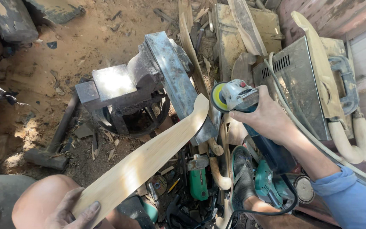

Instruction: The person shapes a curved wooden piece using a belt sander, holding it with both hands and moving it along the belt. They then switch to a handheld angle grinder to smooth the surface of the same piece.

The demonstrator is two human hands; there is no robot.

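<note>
My left hand [70, 214] grips the near end of a long curved piece of pale wood [145, 161], shaped like a handle; its hooked far end reaches up to the vise. My right hand [267, 118] holds a blue angle grinder [244, 99] with a yellow-backed sanding disc [217, 97]; the disc sits just right of the wood's far tip, a small gap apart. The grinder's cord loops down past my sandalled foot [242, 178].
A heavy bench vise [149, 80] on a ring stand sits at centre. A sledgehammer [54, 144] lies on the sandy ground at left. Green power tools [199, 180] and scraps lie below. A metal box [293, 85] with more shaped wooden handles [352, 140] is on the right.
</note>
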